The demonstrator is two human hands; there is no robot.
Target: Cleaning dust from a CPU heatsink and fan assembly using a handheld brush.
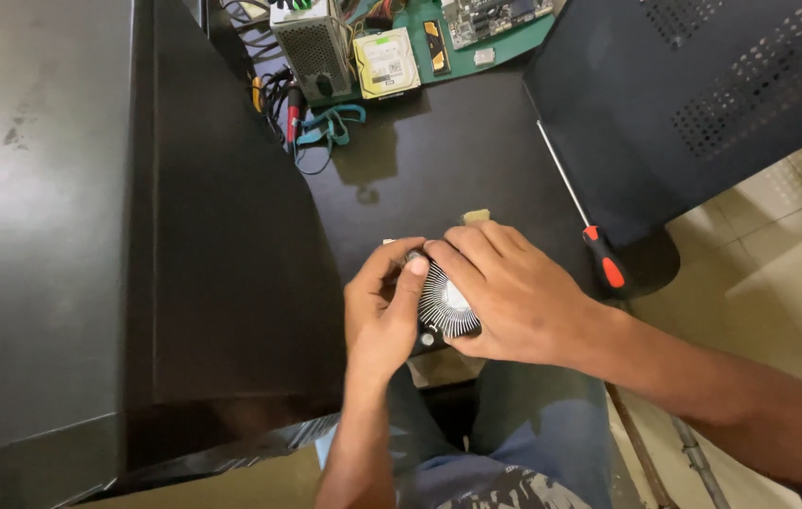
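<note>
Both my hands hold a round finned metal heatsink (445, 303) at the near edge of a dark table (439, 160). My left hand (377, 316) grips its left side, thumb and fingers curled over the rim. My right hand (514, 297) wraps over its top and right side. The heatsink's silver fins fan out around a pale centre. Much of it is hidden under my fingers.
A screwdriver (589, 231) with a red and black handle lies to the right. A black perforated case panel (703, 104) leans at the far right. A large black computer case (137, 236) fills the left. A power supply (311, 42), a hard drive (385, 62) and cables sit at the back.
</note>
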